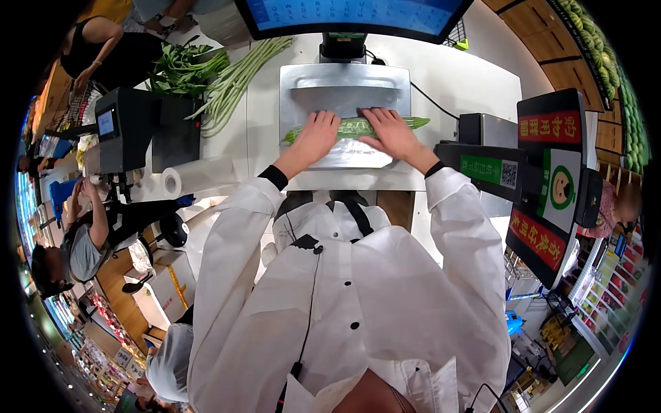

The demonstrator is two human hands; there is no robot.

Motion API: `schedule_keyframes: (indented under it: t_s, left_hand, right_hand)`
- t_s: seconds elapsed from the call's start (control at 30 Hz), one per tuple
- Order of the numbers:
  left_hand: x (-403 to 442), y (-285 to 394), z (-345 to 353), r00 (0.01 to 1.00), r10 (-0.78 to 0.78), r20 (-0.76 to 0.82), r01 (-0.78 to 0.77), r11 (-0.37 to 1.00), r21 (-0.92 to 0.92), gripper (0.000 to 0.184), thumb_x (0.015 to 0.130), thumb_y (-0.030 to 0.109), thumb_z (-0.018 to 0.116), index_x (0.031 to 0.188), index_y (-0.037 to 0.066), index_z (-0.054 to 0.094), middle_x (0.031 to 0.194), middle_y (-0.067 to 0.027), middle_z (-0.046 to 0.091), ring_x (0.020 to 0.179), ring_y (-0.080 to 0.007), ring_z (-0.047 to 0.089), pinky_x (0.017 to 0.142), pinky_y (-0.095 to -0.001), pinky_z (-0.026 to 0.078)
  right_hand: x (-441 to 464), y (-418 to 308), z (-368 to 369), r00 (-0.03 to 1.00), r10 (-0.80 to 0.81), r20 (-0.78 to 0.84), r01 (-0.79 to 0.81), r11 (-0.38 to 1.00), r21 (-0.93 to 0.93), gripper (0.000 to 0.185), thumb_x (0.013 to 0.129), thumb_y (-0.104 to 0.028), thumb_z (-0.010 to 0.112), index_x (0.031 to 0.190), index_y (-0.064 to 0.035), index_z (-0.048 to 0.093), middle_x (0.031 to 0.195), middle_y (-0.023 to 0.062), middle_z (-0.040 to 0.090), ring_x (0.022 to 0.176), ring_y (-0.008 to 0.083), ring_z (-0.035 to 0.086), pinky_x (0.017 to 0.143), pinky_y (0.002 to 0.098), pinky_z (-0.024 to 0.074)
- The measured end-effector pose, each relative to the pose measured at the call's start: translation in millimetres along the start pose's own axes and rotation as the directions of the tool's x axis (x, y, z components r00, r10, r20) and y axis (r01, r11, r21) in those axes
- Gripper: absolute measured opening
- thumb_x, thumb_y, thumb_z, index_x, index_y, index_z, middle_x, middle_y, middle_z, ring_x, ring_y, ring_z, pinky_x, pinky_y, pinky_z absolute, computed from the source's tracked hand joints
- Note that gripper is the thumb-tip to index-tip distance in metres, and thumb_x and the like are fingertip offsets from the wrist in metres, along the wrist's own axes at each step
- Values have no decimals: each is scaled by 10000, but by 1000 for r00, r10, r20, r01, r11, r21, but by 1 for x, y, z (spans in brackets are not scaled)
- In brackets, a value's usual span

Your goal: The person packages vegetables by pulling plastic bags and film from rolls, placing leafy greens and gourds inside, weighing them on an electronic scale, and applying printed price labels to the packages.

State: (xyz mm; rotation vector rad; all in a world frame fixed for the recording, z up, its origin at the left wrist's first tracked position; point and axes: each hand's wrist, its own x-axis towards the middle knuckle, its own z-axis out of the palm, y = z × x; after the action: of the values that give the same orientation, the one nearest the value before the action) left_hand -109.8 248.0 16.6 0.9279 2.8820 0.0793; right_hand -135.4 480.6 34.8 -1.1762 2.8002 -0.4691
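Observation:
A long green gourd lies crosswise on the metal weighing plate, its tapered ends sticking out past both hands. Shiny pale patches run along its middle; I cannot tell whether these are glare or clear plastic film. My left hand closes over the gourd's left part, knuckles up and fingertips on its far side. Over the right part bends my right hand, its thumb on the near side and fingers reaching across the top. The undersides of both hands are hidden.
Long beans and leafy greens lie left on the white counter, near a plastic roll. A screen stands behind the plate. Sign panels flank the right; people stand left.

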Motion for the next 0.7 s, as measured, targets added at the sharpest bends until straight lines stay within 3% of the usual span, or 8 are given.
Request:
schedule_keyframes:
  t_s: [0.13, 0.2, 0.27, 0.33, 0.47, 0.5, 0.63, 0.7]
  left_hand:
    - [-8, 18, 6, 991, -60, -116, 61, 998, 1, 529, 805, 282, 635, 1204, -22, 468, 1099, -131, 520, 1048, -282, 496, 906, -415, 391]
    - [-19, 30, -3, 955, -63, -291, 35, 994, -102, 559, 826, 241, 632, 1282, -7, 425, 1201, -158, 496, 1116, -301, 477, 959, -406, 368]
    - [-27, 34, 15, 956, -60, -289, 36, 996, -86, 566, 831, 226, 626, 1304, 1, 412, 1188, -155, 496, 1100, -302, 480, 949, -414, 369]
    - [-30, 36, 17, 955, -64, -290, 45, 996, -71, 575, 835, 212, 620, 1325, 8, 400, 1176, -152, 496, 1085, -304, 483, 940, -422, 370]
    - [-35, 44, 3, 971, -117, -207, 44, 944, -328, 587, 809, 193, 652, 1315, 22, 410, 1170, -160, 494, 1087, -327, 478, 922, -423, 380]
    - [-34, 46, 0, 968, -158, -195, 60, 901, -431, 599, 790, 184, 669, 1307, 22, 414, 1166, -163, 494, 1089, -332, 477, 918, -418, 382]
    - [-28, 46, 7, 966, -151, -208, 27, 864, -503, 588, 750, 174, 693, 1260, 26, 439, 1153, -155, 496, 1079, -324, 477, 917, -405, 381]
    - [-25, 43, 6, 990, -99, -96, 42, 879, -475, 535, 758, 187, 687, 1208, 15, 456, 1123, -152, 506, 1070, -309, 479, 921, -398, 377]
  right_hand:
    - [3, 18, 1, 988, -63, 143, 69, 997, -37, 493, 874, -371, 573, 1201, -14, 483, 1157, 140, 542, 1073, 293, 523, 929, 381, 409]
    - [-2, 17, 10, 993, -81, 89, 87, 994, -66, 507, 865, -384, 582, 1198, -15, 480, 1152, 143, 544, 1077, 297, 521, 927, 387, 411]
    - [-8, 13, 16, 994, -105, 36, 108, 989, -97, 522, 856, -397, 592, 1195, -17, 476, 1147, 146, 545, 1081, 301, 518, 924, 394, 413]
    - [-17, 0, 10, 998, -6, -58, 10, 997, 71, 559, 834, -415, 618, 1201, -22, 466, 1153, 151, 537, 1083, 310, 511, 932, 409, 409]
    - [-26, 4, 6, 1000, 23, -1, -23, 993, 119, 547, 809, -408, 656, 1185, -52, 478, 1133, 146, 514, 1011, 348, 507, 932, 424, 385]
    - [-27, 7, 7, 1000, 25, 1, -25, 993, 118, 547, 809, -408, 656, 1185, -52, 478, 1133, 146, 514, 1011, 348, 507, 932, 424, 385]
    - [-30, 14, 12, 991, -102, 87, 104, 994, -15, 557, 786, -406, 658, 1188, -63, 486, 1124, 148, 512, 1047, 333, 502, 931, 421, 398]
    - [-30, 9, 8, 989, -125, 84, 130, 990, -53, 536, 784, -389, 660, 1177, -64, 492, 1113, 147, 511, 1046, 338, 500, 926, 426, 404]
